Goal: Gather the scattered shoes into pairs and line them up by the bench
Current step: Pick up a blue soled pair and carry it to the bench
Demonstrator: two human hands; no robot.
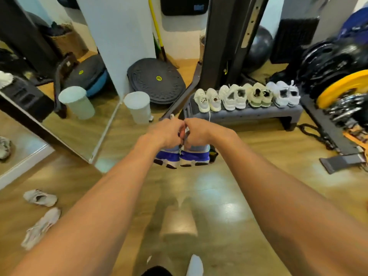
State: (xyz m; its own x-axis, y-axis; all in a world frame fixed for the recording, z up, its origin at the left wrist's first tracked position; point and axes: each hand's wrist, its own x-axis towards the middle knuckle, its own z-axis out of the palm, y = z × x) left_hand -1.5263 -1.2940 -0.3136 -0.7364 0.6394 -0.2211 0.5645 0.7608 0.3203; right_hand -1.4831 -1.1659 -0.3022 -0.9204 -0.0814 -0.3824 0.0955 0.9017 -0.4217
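Note:
My left hand (165,133) and my right hand (196,134) are held out side by side, each gripping one blue-and-white shoe. The left blue shoe (166,159) and the right blue shoe (194,158) hang heels toward me, touching, above the floor in front of the grey bench (249,113). On the bench stand several pale shoes in a row: a cream pair (208,99), a white pair (233,96), a greenish pair (258,95) and another white pair (284,93). Two loose pale shoes (39,198) (40,228) lie on the floor at lower left.
A white bin (138,107) stands left of the bench beside a mirror (75,124). A black balance board (157,80) leans behind it. A rack upright (221,42) rises behind the bench. Weight plates (338,86) crowd the right. Open wooden floor lies below my arms.

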